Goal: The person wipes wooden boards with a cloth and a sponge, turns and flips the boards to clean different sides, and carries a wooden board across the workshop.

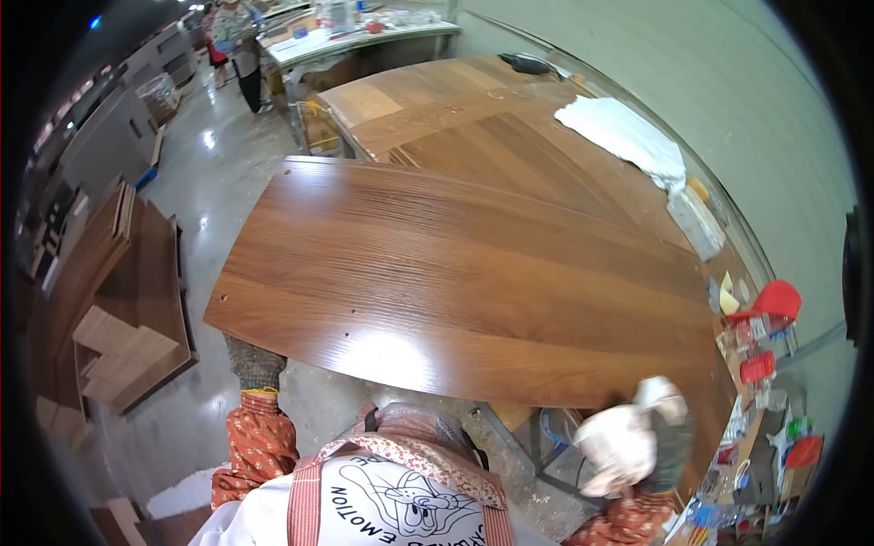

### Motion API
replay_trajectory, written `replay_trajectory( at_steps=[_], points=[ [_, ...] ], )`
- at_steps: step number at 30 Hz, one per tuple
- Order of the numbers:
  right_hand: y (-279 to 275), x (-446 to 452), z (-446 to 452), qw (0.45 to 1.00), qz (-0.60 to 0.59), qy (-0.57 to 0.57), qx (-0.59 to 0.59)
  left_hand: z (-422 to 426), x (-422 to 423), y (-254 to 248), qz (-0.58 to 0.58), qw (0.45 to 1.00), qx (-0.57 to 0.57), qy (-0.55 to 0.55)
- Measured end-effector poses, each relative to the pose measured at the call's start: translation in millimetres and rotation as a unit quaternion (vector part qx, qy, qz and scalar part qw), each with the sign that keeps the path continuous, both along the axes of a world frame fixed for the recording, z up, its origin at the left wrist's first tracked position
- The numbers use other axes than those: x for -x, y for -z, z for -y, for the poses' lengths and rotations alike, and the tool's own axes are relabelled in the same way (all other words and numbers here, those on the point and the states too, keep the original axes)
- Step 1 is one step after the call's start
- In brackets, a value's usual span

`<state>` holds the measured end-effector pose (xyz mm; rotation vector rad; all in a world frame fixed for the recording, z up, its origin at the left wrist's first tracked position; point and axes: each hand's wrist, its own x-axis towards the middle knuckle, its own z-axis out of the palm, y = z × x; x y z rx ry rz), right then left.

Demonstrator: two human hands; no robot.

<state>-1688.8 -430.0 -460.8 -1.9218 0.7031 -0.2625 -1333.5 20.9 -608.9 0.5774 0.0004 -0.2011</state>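
Observation:
A large brown wood-grain board lies in front of me, with a few small holes near its left end and front edge. My left hand, in a dark grey knit glove, is at the board's front left corner; its fingers are hidden beneath the edge. At the front right, my right hand, in a similar glove, is closed on a bunched white cloth. The cloth hangs over the board's front edge, and part of it covers the fingers.
Behind the board, a wooden worktable carries more panels and a white cloth sheet. Bottles and a red cap crowd the right side by the wall. Stacked panels stand on the floor at left. A person stands far back.

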Motion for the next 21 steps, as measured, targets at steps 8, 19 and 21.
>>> replay_trajectory(
  at_steps=[8,19,21],
  points=[
    [80.1,3.0,216.2,0.899,-0.025,0.205,0.386,31.8,32.3,-33.2,-0.052,0.983,0.178,0.016],
    [63.1,-287.9,133.4,0.873,0.01,0.109,0.476,37.2,33.2,-55.7,-0.122,0.984,0.11,0.066],
    [48.6,-360.2,64.4,0.872,0.028,0.038,0.488,35.3,31.9,-55.8,-0.125,0.983,0.112,0.073]
  ],
)
